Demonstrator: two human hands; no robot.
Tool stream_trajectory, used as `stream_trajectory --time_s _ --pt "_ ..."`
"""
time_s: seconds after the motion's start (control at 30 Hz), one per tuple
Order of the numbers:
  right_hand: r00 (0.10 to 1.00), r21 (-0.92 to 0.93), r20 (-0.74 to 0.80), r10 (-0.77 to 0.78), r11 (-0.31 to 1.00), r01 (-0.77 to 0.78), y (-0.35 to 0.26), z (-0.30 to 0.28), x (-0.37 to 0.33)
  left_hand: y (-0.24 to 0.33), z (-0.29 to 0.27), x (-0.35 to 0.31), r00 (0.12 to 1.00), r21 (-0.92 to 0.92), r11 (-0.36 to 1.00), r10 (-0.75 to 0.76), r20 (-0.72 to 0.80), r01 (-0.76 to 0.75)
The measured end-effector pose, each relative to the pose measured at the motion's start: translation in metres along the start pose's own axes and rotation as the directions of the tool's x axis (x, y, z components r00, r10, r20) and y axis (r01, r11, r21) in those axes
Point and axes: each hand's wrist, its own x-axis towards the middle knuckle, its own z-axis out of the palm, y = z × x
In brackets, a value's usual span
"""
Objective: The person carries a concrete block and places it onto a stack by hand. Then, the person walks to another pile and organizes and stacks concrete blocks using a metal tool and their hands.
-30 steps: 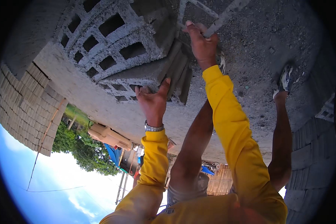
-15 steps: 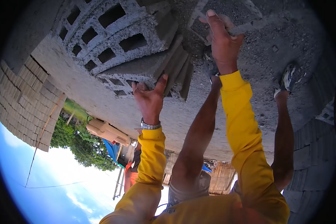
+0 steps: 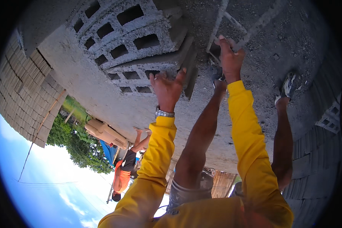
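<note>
My left hand (image 3: 167, 90), with a metal watch at its wrist, grips the end of a grey concrete hollow block (image 3: 135, 72). Its fingers reach to one of the block's holes, while the thumb lies along the upper edge. This block leans against a stack of more hollow blocks (image 3: 131, 34), their open holes facing left. To the right, my right hand (image 3: 231, 59) is closed around a grey, dusty metal frame (image 3: 237, 23) made of thin bars. Part of that frame is hidden behind the fingers.
My feet, in dark shoes (image 3: 288, 84), stand on rough, gritty ground (image 3: 250, 121). More stacked blocks (image 3: 317, 163) line the right side, and a wall of stacked blocks (image 3: 22, 87) rises at far left. Another person in an orange shirt (image 3: 121, 178) is in the background.
In the picture, the left hand and blocks have shifted right, and the right hand with the metal frame sits lower. The background person shows more fully beside my left sleeve.
</note>
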Motion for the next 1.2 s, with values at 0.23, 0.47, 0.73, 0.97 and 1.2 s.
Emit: stream_trajectory --time_s 0.23,0.47,0.73,0.97,1.2 --pt "0.964 0.084 -0.177 0.197 0.979 -0.184 -0.041 -0.087 -0.029 0.033 -0.041 0.021 0.937 -0.280 0.946 0.062 -0.345 -0.166" --pt "0.967 0.195 -0.179 0.182 0.970 -0.147 -0.102 -0.068 -0.012 0.039 -0.001 0.109 0.933 0.194 0.979 0.019 -0.359 0.054" --pt "0.998 0.354 -0.052 0.044 0.935 -0.022 -0.092 -0.018 0.023 0.008 0.000 0.092 0.964 -0.119 0.993 -0.034 -0.264 0.003" --pt "0.988 0.328 -0.052 -0.143 0.932 0.152 -0.089 0.023 0.024 0.037 0.022 0.089 0.928 0.147 0.988 0.102 -0.358 -0.052" --pt "0.979 0.108 0.157 -0.127 0.988 0.111 -0.169 0.027 -0.043 0.043 0.011 0.086 0.915 0.038 0.997 0.071 -0.398 -0.061"
